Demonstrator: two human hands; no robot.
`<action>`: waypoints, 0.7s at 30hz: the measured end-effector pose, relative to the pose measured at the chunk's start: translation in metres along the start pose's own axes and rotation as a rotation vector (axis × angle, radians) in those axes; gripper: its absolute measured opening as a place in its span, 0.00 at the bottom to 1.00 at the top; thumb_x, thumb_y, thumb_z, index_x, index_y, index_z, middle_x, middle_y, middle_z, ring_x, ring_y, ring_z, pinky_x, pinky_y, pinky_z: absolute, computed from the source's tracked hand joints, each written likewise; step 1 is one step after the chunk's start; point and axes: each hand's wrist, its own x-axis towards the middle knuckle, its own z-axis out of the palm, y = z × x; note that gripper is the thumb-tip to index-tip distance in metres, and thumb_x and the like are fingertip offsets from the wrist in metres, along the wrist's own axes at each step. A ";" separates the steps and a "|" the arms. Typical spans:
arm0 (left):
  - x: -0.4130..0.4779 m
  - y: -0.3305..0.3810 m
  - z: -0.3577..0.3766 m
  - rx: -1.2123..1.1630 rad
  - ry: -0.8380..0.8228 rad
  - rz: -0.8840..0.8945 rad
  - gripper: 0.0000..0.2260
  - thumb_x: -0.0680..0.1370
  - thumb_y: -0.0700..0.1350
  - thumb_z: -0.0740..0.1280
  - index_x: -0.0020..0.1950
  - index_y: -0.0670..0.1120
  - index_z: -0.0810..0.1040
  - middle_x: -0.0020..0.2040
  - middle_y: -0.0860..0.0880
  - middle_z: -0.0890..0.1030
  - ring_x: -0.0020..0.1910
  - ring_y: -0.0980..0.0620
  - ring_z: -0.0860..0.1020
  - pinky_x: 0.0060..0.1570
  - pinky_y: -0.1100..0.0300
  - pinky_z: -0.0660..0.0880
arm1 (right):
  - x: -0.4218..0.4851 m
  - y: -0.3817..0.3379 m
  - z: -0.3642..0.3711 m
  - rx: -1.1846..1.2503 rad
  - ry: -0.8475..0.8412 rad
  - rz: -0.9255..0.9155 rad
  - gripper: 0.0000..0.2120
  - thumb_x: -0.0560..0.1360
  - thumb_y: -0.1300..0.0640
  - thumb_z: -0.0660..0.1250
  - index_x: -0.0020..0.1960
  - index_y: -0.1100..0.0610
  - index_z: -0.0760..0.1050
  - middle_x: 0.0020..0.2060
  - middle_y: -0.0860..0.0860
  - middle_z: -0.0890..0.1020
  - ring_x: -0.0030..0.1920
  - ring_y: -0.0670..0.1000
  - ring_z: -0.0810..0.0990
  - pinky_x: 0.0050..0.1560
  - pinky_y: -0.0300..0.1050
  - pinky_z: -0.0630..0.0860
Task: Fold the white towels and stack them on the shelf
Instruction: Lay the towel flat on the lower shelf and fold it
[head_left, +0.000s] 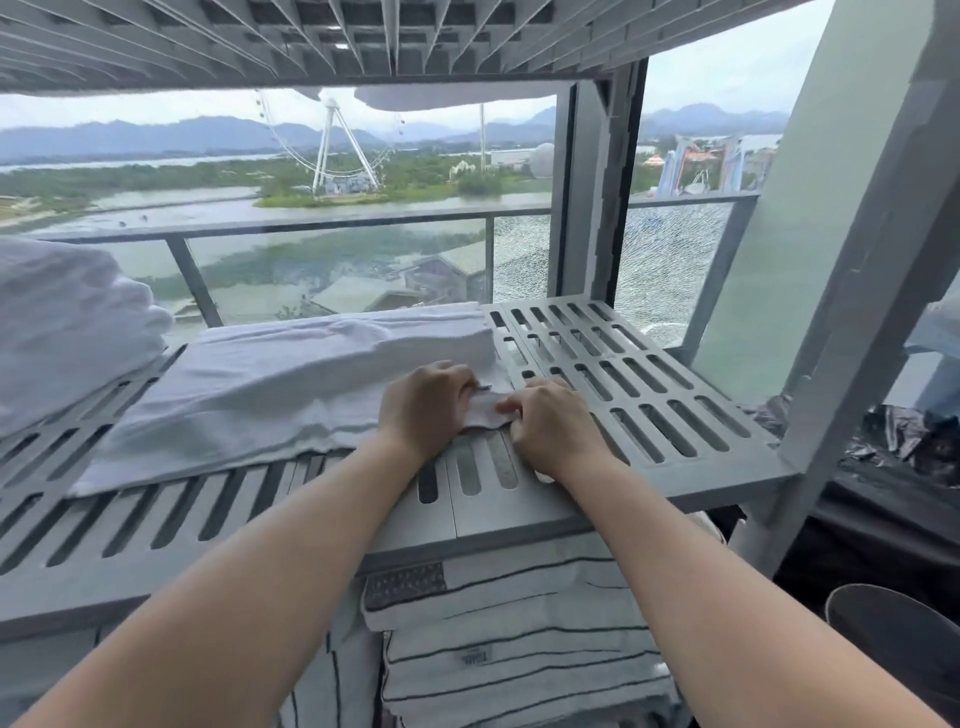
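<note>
White towel (291, 384) lies folded lengthwise on the slatted grey shelf (639, 374). The left hand (423, 402) and right hand (550, 421) meet at its near right corner (488, 410), the fingers of both curled and pinched on that small flap. The corner likely needs tucking flat and square to the fold; open shelf runs right to the post (852, 332), a towel pile (67, 322) crowds the left end, and the front edge lies under the forearms.

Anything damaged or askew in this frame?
Yes: the glass balcony railing panel behind the grey slotted shelf is crazed all over with fine cracks, as if shattered. Nothing odd about the white towel.
</note>
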 end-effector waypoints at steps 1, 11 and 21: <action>-0.002 0.003 -0.001 -0.019 0.033 0.028 0.09 0.80 0.51 0.65 0.52 0.53 0.84 0.50 0.53 0.84 0.47 0.47 0.82 0.40 0.54 0.78 | 0.000 0.000 0.000 0.002 -0.011 0.004 0.19 0.73 0.59 0.62 0.61 0.52 0.82 0.56 0.53 0.81 0.61 0.57 0.75 0.63 0.51 0.70; -0.010 0.008 -0.001 -0.104 -0.051 0.100 0.12 0.78 0.58 0.67 0.58 0.57 0.83 0.48 0.56 0.81 0.50 0.52 0.79 0.44 0.55 0.78 | 0.000 0.005 -0.002 0.125 0.104 0.020 0.13 0.77 0.60 0.64 0.57 0.54 0.85 0.52 0.52 0.86 0.56 0.55 0.80 0.59 0.47 0.75; -0.010 0.009 -0.002 -0.139 -0.033 0.110 0.08 0.79 0.54 0.67 0.49 0.55 0.85 0.43 0.56 0.78 0.43 0.53 0.78 0.37 0.58 0.74 | 0.003 0.006 -0.002 0.181 0.262 0.039 0.04 0.76 0.57 0.69 0.50 0.54 0.82 0.43 0.49 0.85 0.46 0.51 0.82 0.45 0.44 0.77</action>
